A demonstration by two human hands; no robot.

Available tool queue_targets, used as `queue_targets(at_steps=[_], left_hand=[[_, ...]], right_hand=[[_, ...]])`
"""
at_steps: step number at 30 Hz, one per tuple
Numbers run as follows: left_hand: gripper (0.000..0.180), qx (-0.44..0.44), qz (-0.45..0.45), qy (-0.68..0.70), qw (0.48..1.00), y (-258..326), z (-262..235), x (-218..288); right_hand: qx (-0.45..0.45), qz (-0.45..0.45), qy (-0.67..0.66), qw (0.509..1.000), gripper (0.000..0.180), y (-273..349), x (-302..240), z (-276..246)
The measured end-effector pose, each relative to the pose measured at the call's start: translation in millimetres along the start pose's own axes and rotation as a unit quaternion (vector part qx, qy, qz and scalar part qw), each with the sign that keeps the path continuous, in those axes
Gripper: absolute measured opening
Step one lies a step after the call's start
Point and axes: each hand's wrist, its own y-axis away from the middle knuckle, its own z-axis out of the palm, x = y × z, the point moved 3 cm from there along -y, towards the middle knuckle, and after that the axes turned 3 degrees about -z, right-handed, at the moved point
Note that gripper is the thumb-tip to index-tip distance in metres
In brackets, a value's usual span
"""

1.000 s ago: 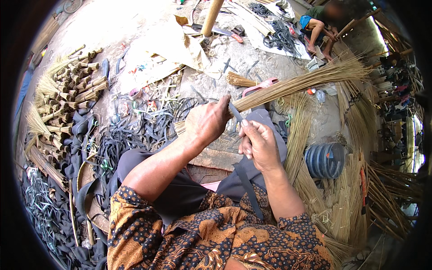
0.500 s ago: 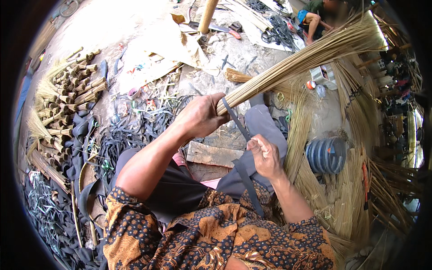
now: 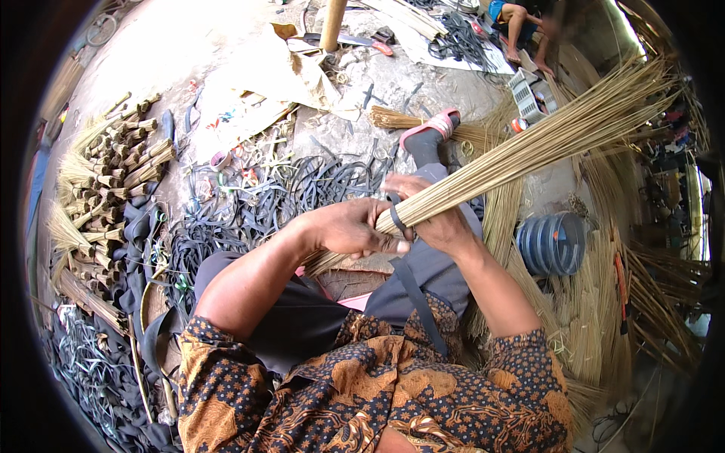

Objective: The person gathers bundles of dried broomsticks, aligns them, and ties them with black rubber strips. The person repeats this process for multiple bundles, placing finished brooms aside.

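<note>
Upper-left glare — black fisheye rim

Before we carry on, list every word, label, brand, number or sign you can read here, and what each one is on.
None can be read in this view.
Bundle of thin stalks and dark strip around it: no lettering visible.
Patterned shirt: stars and swirls, no readable text.
Ribbed blue container: any marking is too unclear to read.
Dark clutter at the right: too blurred to tell.

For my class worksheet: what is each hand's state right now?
Left hand: closed around the bundle of thin stalks.
Right hand: partly hidden behind the bundle; open or closed unclear.
</note>
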Motion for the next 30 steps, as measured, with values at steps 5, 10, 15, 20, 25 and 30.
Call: queue_targets(at_steps=[5, 10, 15, 20, 25, 30], left_hand=[[0.038, 0.327, -0.061, -0.367, 0.869, -8.2, -17.7, -9.3], [0.027, 0.385, -0.028, -0.409, 0.827, -17.2, -13.0, -16.3], [0.015, 0.393, -0.051, -0.416, 0.819, -18.8, -19.0, -27.7], [0.016, 0.418, -0.034, -0.394, 0.818, -18.2, -23.1, -27.4], [0.018, 0.407, -0.047, -0.415, 0.812, -20.5, -24.5, -22.2], [0.019, 0.431, -0.056, -0.405, 0.804, -21.7, -32.1, -23.4]], right_hand=[[-0.155, 0.406, -0.023, 0.9, 0.032, -8.5, -11.4, -21.5], [-0.141, 0.426, -0.031, 0.893, 0.028, -37.8, -0.3, 10.8], [-0.034, 0.449, -0.297, 0.842, 0.043, -24.3, 16.6, 26.3], [-0.029, 0.481, -0.343, 0.806, 0.05, -7.4, 15.6, 31.4], [0.012, 0.458, -0.343, 0.82, 0.047, 4.6, 8.3, 40.1], [0.061, 0.501, -0.348, 0.79, 0.029, 24.8, -11.2, 40.2]])
